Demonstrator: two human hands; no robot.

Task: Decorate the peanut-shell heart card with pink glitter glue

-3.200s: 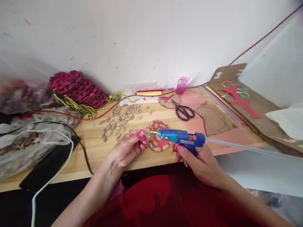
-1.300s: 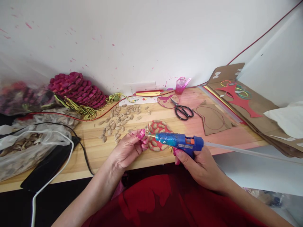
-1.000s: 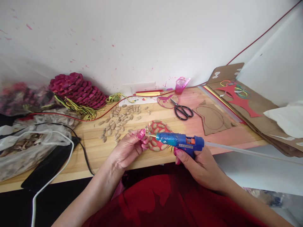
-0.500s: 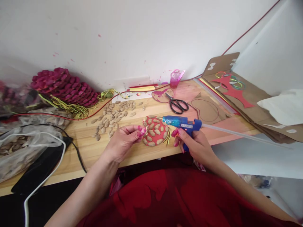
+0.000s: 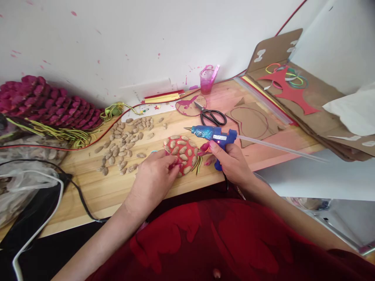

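A red disc (image 5: 189, 160) covered with several peanuts lies near the table's front edge, yellow-green strands trailing from its right side. My left hand (image 5: 155, 171) is closed in a pinch at the disc's lower left, pressed on a peanut that its fingers mostly hide. In my right hand (image 5: 231, 158) is a blue glue gun (image 5: 206, 132), gripped by its handle. Its nozzle points left, above the disc's upper edge, and a long clear glue stick runs out of its back. Loose peanuts (image 5: 116, 151) are scattered left of the disc.
Black-handled scissors (image 5: 216, 117) rest partly on a round cardboard piece (image 5: 181, 108). Behind them stands a cup of pink liquid (image 5: 206, 86). Cardboard sheets (image 5: 307, 91) are at right. Magenta strung bundles (image 5: 52, 103), plastic bags (image 5: 29, 177) and cables occupy the left.
My left hand has brought the pinched peanut down onto the disc's lower left. The glue gun's nozzle has moved away from the peanut-covered disc. The camera view has shifted.
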